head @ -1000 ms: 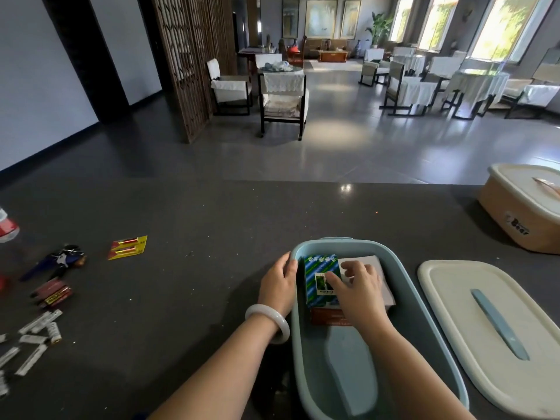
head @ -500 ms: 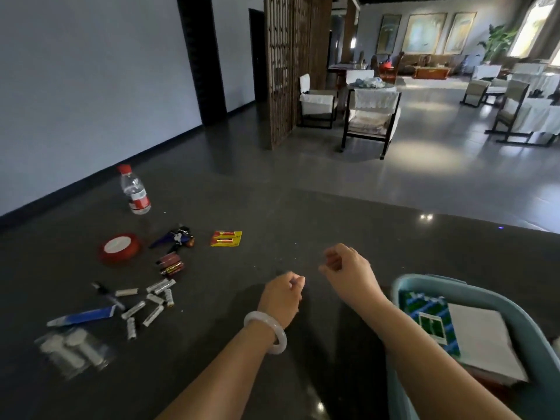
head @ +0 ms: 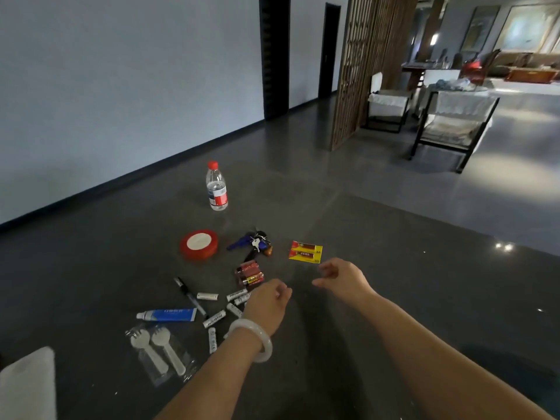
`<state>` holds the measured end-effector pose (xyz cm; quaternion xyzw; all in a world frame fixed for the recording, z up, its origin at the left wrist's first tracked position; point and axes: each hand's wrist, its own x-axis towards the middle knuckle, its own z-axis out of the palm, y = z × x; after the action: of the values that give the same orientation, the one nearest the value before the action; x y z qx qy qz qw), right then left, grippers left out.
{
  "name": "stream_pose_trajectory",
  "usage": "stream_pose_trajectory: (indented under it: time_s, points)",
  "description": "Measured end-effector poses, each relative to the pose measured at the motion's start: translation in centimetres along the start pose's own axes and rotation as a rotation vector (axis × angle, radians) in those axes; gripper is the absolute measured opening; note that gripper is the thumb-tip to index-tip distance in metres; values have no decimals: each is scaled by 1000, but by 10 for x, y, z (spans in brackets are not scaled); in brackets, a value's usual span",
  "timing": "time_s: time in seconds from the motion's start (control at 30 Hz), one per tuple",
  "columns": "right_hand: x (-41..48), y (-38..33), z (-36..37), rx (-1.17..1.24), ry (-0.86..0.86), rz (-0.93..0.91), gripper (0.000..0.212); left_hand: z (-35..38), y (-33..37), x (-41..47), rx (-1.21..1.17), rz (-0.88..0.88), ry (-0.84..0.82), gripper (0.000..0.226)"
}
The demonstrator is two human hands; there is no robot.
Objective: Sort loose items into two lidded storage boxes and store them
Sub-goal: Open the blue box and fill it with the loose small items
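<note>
- Tabletop, dark and speckled, carries every loose item, all grouped left of centre.
- Nearest, a clear packet of two white plastic sporks lies flat, with a pale blurred object beside it in the lower left corner; what it is cannot be told.
- The left hand, a white bangle on its wrist, hangs just above the table with its fingers loosely curled and nothing in them.
- Loose white batteries lie scattered just left of that hand and partly under it, pointing different ways.
- A blue-and-white tube lies on its side left of the batteries, and a black marker lies slantwise, its near end touching the tube's flat end.
- The right hand hovers a little farther out, palm turned left, thumb out, fingers relaxed and half curled, holding nothing.
- A red pack of batteries sits just beyond the left hand.
- A yellow card of two AA batteries lies just beyond the right hand's fingertips, apart from them.
- A bunch of keys lies between the yellow card and a red roll of tape, which lies flat.
- A water bottle with a red cap stands upright, farthest out on the table.
- Beyond, across the grey floor, stand a wooden lattice screen and dark-framed chairs.
</note>
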<state>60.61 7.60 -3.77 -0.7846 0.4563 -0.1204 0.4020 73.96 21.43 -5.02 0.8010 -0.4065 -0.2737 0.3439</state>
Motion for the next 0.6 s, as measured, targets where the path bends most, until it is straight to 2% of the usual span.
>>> stream_pose_trajectory:
  time_s: [0.17, 0.33, 0.47, 0.6]
  points:
    - [50, 8, 7, -106, -46, 40, 58, 4, -18, 32, 88, 14, 57, 21]
    - [93, 25, 6, -254, -34, 59, 78, 19, -13, 72, 123, 19, 68, 31]
    - [134, 39, 10, -339, 6, 13, 92, 36, -11, 105, 226, 34, 46, 54]
    - [170, 48, 24, -387, -38, -88, 95, 49, -20, 130, 450, -23, 33, 83]
